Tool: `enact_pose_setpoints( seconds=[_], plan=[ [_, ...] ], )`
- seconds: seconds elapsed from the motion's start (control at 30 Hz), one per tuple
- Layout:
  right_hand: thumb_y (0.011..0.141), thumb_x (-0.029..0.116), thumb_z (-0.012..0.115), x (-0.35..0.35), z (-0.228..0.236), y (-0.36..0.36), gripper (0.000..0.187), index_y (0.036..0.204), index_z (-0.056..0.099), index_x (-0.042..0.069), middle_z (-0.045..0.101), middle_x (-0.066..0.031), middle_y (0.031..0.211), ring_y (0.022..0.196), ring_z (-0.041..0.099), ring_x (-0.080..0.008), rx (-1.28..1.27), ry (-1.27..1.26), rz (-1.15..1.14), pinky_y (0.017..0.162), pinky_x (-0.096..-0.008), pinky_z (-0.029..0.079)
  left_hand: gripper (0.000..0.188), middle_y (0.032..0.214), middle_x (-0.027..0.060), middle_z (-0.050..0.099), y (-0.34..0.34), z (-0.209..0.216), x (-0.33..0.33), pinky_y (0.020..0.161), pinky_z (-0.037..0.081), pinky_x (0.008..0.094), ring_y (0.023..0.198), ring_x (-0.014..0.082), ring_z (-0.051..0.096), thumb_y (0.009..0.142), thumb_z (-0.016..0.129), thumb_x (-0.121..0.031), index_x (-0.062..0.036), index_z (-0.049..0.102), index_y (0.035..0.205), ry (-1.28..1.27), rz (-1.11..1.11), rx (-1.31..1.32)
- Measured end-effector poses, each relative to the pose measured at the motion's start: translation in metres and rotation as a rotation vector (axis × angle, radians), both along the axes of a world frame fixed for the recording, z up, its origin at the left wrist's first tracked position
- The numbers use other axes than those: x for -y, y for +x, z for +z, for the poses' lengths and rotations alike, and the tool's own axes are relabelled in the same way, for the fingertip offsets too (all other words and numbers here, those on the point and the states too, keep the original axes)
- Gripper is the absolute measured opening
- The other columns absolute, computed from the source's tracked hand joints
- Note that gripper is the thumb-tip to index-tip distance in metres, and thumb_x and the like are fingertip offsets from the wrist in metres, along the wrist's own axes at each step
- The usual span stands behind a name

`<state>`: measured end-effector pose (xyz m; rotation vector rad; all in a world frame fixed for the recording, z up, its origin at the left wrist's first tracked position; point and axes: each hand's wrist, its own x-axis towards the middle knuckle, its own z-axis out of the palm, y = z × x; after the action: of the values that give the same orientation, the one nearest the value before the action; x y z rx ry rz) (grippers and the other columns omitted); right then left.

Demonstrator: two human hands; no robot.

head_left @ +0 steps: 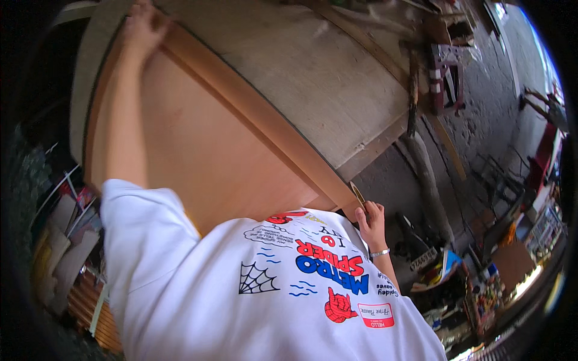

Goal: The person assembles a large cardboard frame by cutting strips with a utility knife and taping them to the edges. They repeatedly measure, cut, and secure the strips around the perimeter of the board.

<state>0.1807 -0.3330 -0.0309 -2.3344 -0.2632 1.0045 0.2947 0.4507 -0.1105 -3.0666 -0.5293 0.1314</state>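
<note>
A large brown wooden panel [198,138] with a raised wooden border [253,111] spans the left and middle, its outer edge dark. My left hand [143,30] reaches to its far corner, fingers curled over the edge and slightly blurred. At the border's near right corner, my right hand [372,221] is closed on a slim, pointed pencil [357,192], its tip pointing up and away beside the corner. A bracelet circles my right wrist. My white printed shirt hides the near edge of the panel.
Beneath the panel is a worn grey-brown tabletop [313,78]. A crooked wooden pole [421,174] leans beyond its right edge. A maroon frame-like object [447,78] lies on the dirt floor at the far right. Clutter [481,289] fills the lower right.
</note>
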Motion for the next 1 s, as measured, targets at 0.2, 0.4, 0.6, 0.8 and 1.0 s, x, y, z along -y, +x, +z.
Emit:
enact_pose_setpoints(
  seconds=[0.2,0.4,0.6,0.8,1.0],
  plan=[
    [0.105,0.017,0.059,-0.011,-0.001,0.03,0.024,0.091,0.059,-0.002,0.057,-0.0169,0.081,0.073,0.059,-0.0323,0.095,0.212,-0.096,0.068,-0.0392,0.048,0.128,0.167,0.036,0.015,-0.084,0.062,0.371,0.127,0.011,0.0609,0.156,0.0508,0.015,0.081,0.073,-0.067,0.0128,0.013,0.161,-0.431,-0.006,0.18],
    [0.096,0.014,0.072,-0.043,0.005,0.071,0.019,0.09,0.064,-0.002,0.062,-0.0172,0.081,0.073,0.065,-0.0333,0.062,0.386,0.07,0.067,-0.0402,0.051,0.064,0.151,0.0245,0.051,-0.232,0.062,0.651,0.118,0.038,0.0482,0.135,0.0358,0.056,0.093,0.071,-0.03,-0.0015,0.052,0.147,-1.07,-0.175,-0.185],
    [0.09,0.011,0.075,-0.056,-0.011,0.064,0.012,0.091,0.071,-0.001,0.07,-0.0147,0.082,0.073,0.067,-0.0242,0.199,0.389,0.265,0.07,-0.0352,0.053,0.038,0.099,0.0076,0.076,-0.277,0.002,0.686,0.076,0.054,0.0315,0.09,0.0118,0.068,0.103,0.066,-0.044,-0.0086,0.074,0.113,-1.813,0.826,0.085],
    [0.087,0.017,0.082,-0.126,-0.024,0.081,0.019,0.092,0.078,-0.001,0.075,-0.0096,0.074,0.065,0.064,-0.0114,0.287,0.393,0.252,0.064,-0.0305,0.052,0.05,0.114,0.0035,0.074,-0.239,0.002,0.708,0.077,0.051,0.0274,0.1,0.0118,0.071,0.1,0.068,-0.053,-0.0057,0.07,0.116,-1.967,1.449,0.967],
    [0.085,0.017,0.084,-0.254,-0.051,0.138,0.022,0.092,0.079,-0.003,0.072,-0.0068,0.07,0.057,0.059,-0.0113,0.282,0.451,0.224,0.055,-0.0307,0.049,0.057,0.1,0.0066,0.078,-0.224,0.015,0.708,0.083,0.05,0.0301,0.103,0.0139,0.072,0.094,0.073,-0.059,-0.0019,0.073,0.094,-1.769,1.573,0.939]
  ],
)
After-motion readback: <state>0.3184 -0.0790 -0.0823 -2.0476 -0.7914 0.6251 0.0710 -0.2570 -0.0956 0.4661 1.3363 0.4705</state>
